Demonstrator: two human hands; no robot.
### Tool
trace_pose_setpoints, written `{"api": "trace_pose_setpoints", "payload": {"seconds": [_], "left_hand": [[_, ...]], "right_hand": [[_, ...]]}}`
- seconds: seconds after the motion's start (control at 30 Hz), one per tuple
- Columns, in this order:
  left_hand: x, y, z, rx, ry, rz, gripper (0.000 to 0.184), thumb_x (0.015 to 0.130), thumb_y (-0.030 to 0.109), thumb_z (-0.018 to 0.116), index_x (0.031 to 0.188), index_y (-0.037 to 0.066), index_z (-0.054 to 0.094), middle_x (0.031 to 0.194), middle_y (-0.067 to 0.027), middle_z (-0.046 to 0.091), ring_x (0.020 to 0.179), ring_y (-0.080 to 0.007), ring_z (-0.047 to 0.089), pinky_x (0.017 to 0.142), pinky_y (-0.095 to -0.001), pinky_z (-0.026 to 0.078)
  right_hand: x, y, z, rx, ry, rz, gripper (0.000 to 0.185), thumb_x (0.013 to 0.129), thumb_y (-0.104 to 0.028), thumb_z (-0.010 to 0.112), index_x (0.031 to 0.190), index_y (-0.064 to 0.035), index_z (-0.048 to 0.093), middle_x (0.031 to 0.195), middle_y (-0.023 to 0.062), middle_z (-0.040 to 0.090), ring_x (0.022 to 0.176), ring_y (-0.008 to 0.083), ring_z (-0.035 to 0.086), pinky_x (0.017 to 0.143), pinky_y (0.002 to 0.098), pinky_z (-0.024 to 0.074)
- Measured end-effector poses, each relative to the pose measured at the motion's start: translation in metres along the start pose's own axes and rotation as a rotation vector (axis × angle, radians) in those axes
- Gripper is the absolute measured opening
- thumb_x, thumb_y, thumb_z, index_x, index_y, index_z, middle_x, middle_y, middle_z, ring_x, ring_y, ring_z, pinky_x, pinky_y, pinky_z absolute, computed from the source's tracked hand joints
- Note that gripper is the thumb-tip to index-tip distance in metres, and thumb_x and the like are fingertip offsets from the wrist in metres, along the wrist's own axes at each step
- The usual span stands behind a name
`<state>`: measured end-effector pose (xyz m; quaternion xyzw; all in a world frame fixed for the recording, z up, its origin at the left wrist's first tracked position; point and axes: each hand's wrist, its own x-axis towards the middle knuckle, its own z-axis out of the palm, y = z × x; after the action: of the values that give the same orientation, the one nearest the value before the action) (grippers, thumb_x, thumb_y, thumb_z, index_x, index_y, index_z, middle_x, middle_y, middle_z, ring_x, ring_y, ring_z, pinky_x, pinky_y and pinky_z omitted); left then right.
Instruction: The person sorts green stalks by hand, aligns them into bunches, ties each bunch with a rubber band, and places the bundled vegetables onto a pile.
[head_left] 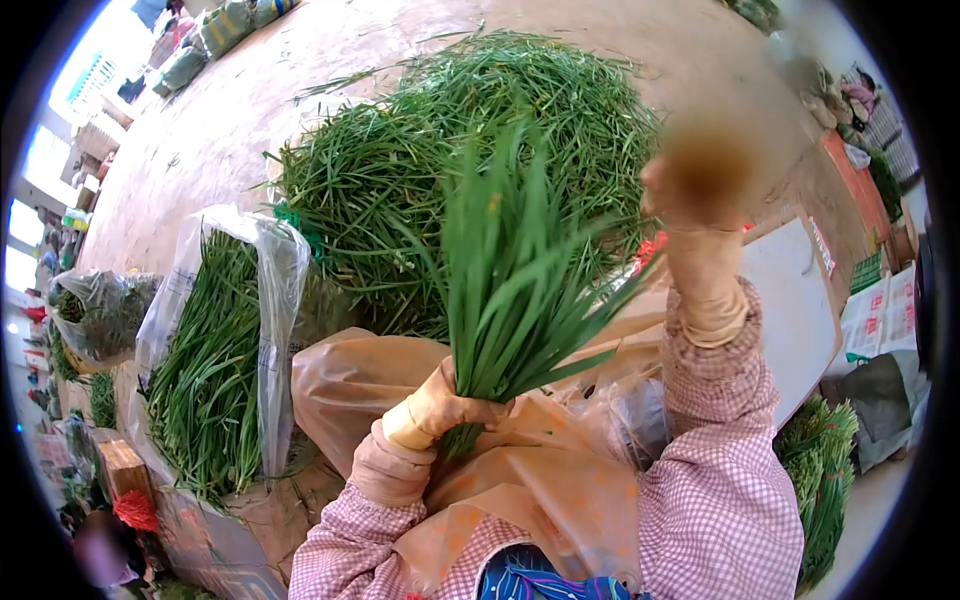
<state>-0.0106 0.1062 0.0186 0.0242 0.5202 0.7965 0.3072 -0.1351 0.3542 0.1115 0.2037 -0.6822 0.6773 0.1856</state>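
In the head view my left hand [462, 405] is wrapped round the lower part of a bunch of long, flat green leaves that look like Chinese chives [500, 290]. The leaf tips fan upward and to the right, and cut ends poke out below my fist. My right hand [690, 210] is raised at the right, apart from the bunch. A brown blur covers most of its fingers, so their pose is hidden. Both hands wear tan gloves. Behind the bunch spreads a large loose heap of the same leaves [400, 170]. An orange-tan plastic apron [540, 480] covers my lap.
To the left stands a clear plastic bag [277, 330] packed with leaves. A white board [790, 300] leans at my right, above tied green bundles [815, 480]. Red ties [135, 510] lie by a small box [122, 467] at lower left. Stuffed sacks [225, 28] line the far floor.
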Motion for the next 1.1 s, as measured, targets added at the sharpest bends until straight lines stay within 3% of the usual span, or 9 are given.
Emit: {"api": "trace_pose_setpoints", "payload": {"seconds": [0.13,0.2,0.3,0.57,0.67,0.73,0.77,1.0,1.1], "left_hand": [[-0.001,0.008,0.007,0.085,0.012,-0.08,0.031,0.071,0.002,0.072,0.101,0.005,0.065,0.078,0.0002,0.062,0.069,-0.009,0.055,0.057,-0.0223,0.046],[0.0,0.004,0.004,0.104,-0.032,-0.075,0.029,0.071,0.0,0.072,0.099,0.004,0.065,0.077,0.0015,0.061,0.069,-0.0078,0.054,0.059,-0.0224,0.046],[-0.001,-0.007,0.005,0.146,0.033,-0.045,0.024,0.072,-0.002,0.071,0.095,0.004,0.066,0.076,0.0027,0.06,0.07,-0.0059,0.052,0.061,-0.0221,0.045],[-0.001,0.004,0.007,0.179,0.001,-0.122,0.02,0.071,-0.004,0.071,0.089,0.003,0.067,0.078,0.0033,0.061,0.071,-0.0055,0.052,0.064,-0.0228,0.045],[-0.001,-0.001,0.003,0.325,-0.022,-0.028,0.021,0.071,-0.004,0.071,0.091,0.003,0.066,0.078,0.0029,0.061,0.072,-0.0053,0.052,0.064,-0.0225,0.045],[-0.002,-0.002,0.004,0.419,-0.021,0.036,0.021,0.072,-0.004,0.071,0.092,0.003,0.066,0.078,0.0027,0.061,0.072,-0.0052,0.052,0.064,-0.0223,0.045],[-0.003,-0.001,0.006,0.394,0.009,0.02,0.023,0.072,-0.004,0.071,0.093,0.002,0.066,0.079,0.0026,0.062,0.073,-0.0057,0.053,0.065,-0.0225,0.045],[-0.012,0.042,0.026,0.262,0.278,0.146,0.046,0.076,-0.002,0.066,0.122,0.003,0.058,0.089,-0.0033,0.067,0.078,-0.0124,0.06,0.069,-0.0248,0.048],[-0.023,0.087,0.025,1.221,0.395,0.398,0.065,0.072,0.002,0.064,0.134,0.008,0.049,0.096,-0.0134,0.065,0.084,-0.0285,0.064,0.075,-0.0327,0.05]], "right_hand": [[-0.004,-0.039,0.021,0.017,0.018,-0.175,0.01,0.089,-0.002,0.063,0.099,0.001,0.064,0.083,0.0029,0.065,0.072,0.0087,0.06,0.065,0.0225,0.0503],[-0.009,-0.06,0.023,0.033,-0.441,0.152,0.024,0.088,-0.001,0.064,0.112,0.0028,0.061,0.086,0.0053,0.066,0.074,0.0077,0.06,0.068,0.022,0.0515],[0.003,-0.039,0.039,-0.054,-0.512,0.348,0.037,0.087,-0.005,0.066,0.122,0.0025,0.056,0.074,0.0013,0.061,0.064,0.0057,0.054,0.059,0.0203,0.0458],[0.017,-0.024,0.051,-0.043,-0.627,0.555,0.022,0.088,-0.011,0.067,0.107,-0.0009,0.063,0.064,-0.0016,0.056,0.059,0.0041,0.049,0.054,0.0217,0.0407],[0.01,-0.009,0.053,-0.186,-0.598,0.276,0.008,0.089,-0.007,0.066,0.092,-0.0012,0.063,0.066,-0.0022,0.058,0.057,0.0069,0.053,0.052,0.0235,0.0429],[0.005,-0.003,0.053,-0.74,-0.476,-0.335,0.01,0.089,-0.01,0.066,0.086,-0.0022,0.061,0.065,-0.0012,0.059,0.061,0.0106,0.058,0.056,0.027,0.0467],[0.005,0.002,0.051,-0.774,-0.394,-0.414,0.01,0.085,-0.014,0.067,0.09,-0.0064,0.064,0.072,0.0143,0.065,0.06,0.0289,0.065,0.053,0.0367,0.0506],[0.031,0.021,-0.001,-0.207,0.036,0.3,0.007,0.093,-0.012,0.062,0.091,-0.0054,0.062,0.078,-0.0004,0.064,0.066,0.0122,0.06,0.056,0.0253,0.0483],[0.008,0.043,0.009,0.215,-0.1,0.46,0.014,0.094,-0.017,0.06,0.104,-0.0075,0.06,0.097,0.0045,0.065,0.082,0.0141,0.063,0.066,0.028,0.0521]]}}
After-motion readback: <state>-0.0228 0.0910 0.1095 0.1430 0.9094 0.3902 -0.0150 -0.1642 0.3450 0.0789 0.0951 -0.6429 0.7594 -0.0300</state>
